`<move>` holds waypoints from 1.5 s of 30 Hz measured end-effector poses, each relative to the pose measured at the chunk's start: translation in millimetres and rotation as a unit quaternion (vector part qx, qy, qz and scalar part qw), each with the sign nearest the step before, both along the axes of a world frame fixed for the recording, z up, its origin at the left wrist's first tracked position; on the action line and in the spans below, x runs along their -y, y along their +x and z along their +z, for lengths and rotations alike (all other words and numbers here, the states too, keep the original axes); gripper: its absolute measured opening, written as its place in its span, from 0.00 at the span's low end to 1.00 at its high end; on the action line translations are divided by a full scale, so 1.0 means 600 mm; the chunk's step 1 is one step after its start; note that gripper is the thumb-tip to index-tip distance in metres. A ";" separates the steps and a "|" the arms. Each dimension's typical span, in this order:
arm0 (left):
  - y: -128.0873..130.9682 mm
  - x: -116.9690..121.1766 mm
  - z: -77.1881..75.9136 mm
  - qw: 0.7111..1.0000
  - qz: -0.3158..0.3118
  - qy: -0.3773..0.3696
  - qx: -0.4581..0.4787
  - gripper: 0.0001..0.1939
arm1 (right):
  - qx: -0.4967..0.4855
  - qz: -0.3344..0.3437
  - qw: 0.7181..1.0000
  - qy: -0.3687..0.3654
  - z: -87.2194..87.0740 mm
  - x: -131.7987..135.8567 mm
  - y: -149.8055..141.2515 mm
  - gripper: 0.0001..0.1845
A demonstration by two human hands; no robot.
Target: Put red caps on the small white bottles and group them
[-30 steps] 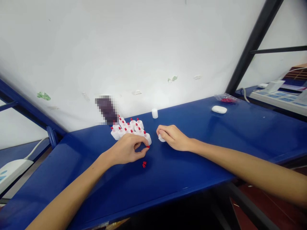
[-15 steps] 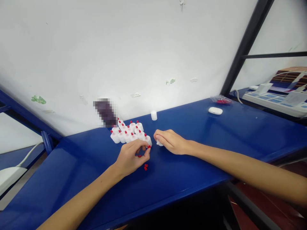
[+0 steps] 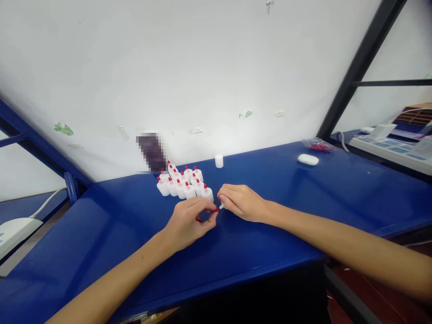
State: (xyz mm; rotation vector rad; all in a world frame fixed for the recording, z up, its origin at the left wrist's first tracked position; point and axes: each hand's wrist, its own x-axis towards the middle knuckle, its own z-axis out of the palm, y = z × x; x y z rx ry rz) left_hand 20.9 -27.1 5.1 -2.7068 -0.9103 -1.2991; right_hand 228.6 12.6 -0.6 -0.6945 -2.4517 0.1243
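My left hand (image 3: 191, 220) pinches a small red cap (image 3: 216, 210) between thumb and forefinger. More red (image 3: 197, 219) shows within the curl of its fingers. Close by on the right, my right hand (image 3: 241, 201) is closed round a small white piece, mostly hidden, with a narrow white tip (image 3: 222, 206) sticking out towards the red cap. Cap and tip are a small gap apart. Just beyond my left hand, several white bottles (image 3: 190, 190) with red-capped tips stand upright in a tight group.
A lone white cylinder (image 3: 219, 161) stands near the wall. At the right lie a white earbud case (image 3: 308, 159) and a clear bag with red pieces (image 3: 317, 144). Blue table (image 3: 263, 256), dark metal post (image 3: 361, 67) and power strip (image 3: 391, 150) surround the work.
My left hand has brought the red cap rightwards, closer to my right hand. A white tip now shows from my right hand. Loose red caps on the table are no longer visible.
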 end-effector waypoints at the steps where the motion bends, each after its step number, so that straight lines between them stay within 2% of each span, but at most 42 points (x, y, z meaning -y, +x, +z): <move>1: 0.002 0.000 -0.002 1.000 0.001 -0.004 0.002 0.06 | 0.000 -0.004 1.000 0.010 -0.001 0.000 0.000 0.18; 6: 0.008 0.001 -0.004 1.000 0.010 -0.012 0.015 0.04 | 0.007 -0.018 0.999 0.046 -0.004 0.002 -0.003 0.16; 11: 0.011 0.004 -0.002 1.000 0.013 -0.014 0.025 0.04 | -0.029 -0.058 0.996 0.062 -0.001 0.005 -0.004 0.13; 15: 0.015 0.007 -0.003 1.000 0.006 -0.011 0.027 0.05 | -0.038 -0.066 0.996 0.040 0.003 0.008 -0.004 0.12; 23: 0.012 0.007 0.000 0.999 -0.016 -0.002 0.034 0.07 | 0.032 -0.035 0.999 -0.019 0.009 0.017 0.000 0.17; 28: 0.011 0.008 0.004 0.997 -0.019 -0.047 0.058 0.03 | -0.009 0.015 0.998 -0.053 0.004 0.021 -0.005 0.19; 33: 0.015 0.011 0.004 0.994 -0.046 -0.065 0.070 0.03 | -0.037 -0.021 0.994 -0.102 0.001 0.025 -0.016 0.23; 37: 0.013 0.009 -0.004 0.995 -0.053 -0.068 0.052 0.05 | -0.035 -0.033 0.993 -0.107 0.004 0.030 -0.016 0.22; 45: 0.006 0.005 -0.010 0.994 -0.093 -0.058 0.005 0.09 | -0.024 0.006 0.994 -0.107 0.003 0.032 -0.017 0.18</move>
